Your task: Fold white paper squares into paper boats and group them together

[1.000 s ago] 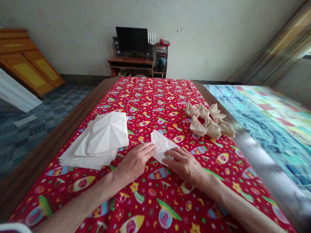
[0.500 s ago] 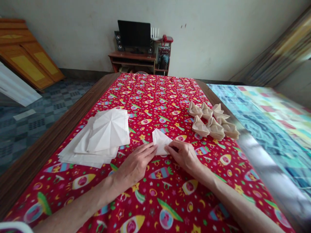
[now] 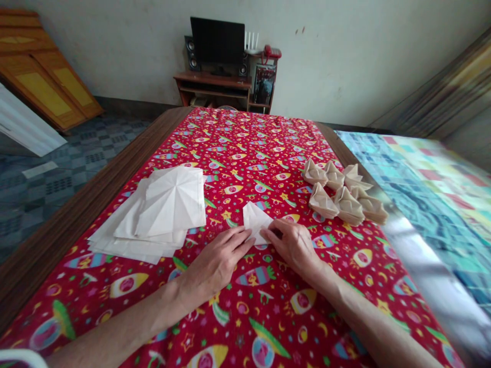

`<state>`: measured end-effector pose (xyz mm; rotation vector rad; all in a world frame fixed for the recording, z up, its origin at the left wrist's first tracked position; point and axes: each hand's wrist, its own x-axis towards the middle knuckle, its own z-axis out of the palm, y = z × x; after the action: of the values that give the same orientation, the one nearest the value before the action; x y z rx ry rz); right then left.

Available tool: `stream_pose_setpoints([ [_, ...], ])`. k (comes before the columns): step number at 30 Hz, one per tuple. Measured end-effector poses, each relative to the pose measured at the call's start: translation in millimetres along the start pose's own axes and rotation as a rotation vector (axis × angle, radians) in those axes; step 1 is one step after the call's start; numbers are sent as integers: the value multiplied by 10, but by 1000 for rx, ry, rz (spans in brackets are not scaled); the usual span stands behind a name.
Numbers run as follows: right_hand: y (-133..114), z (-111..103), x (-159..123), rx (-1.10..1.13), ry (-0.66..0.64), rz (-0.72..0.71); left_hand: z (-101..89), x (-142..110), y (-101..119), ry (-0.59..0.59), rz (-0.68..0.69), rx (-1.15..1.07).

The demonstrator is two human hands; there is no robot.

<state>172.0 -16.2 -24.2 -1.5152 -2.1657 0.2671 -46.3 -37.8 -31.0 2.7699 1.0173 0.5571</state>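
A small folded piece of white paper (image 3: 254,217) lies on the red patterned tablecloth (image 3: 245,145), its pointed top facing away from me. At its lower left, my left hand (image 3: 218,253) presses the paper's edge with its fingers close together. My right hand (image 3: 294,244) pinches the right corner between thumb and curled fingers. To the left rests a stack of creased white paper sheets (image 3: 172,202), the top one marked with folds fanning from a centre. Several beige folded-paper pieces (image 3: 322,201), boat-like with pointed tips, stand in two rows on the right.
The table's brown wooden edge (image 3: 126,163) runs along the left. Beyond the right edge is a bed with a checkered cover (image 3: 406,189). A desk with a black monitor (image 3: 218,42) stands at the far wall. Part of a white curved object (image 3: 23,358) shows at bottom left.
The view has tilted and shifted slightly. Both hands stay at the folded paper, with the left fingers reaching a little further over its lower left edge.
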Motion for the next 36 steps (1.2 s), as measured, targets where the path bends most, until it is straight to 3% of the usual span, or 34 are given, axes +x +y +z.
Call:
stream_pose_setpoints([
  [20, -46, -16, -10, -121, 100, -58, -148, 39, 83, -125, 87, 177],
  [27, -215, -23, -267, -142, 84, -455, -150, 31, 124, -98, 85, 249],
  [36, -171, -117, -496, -238, -69, -458, -126, -1, 103, -155, 54, 234],
])
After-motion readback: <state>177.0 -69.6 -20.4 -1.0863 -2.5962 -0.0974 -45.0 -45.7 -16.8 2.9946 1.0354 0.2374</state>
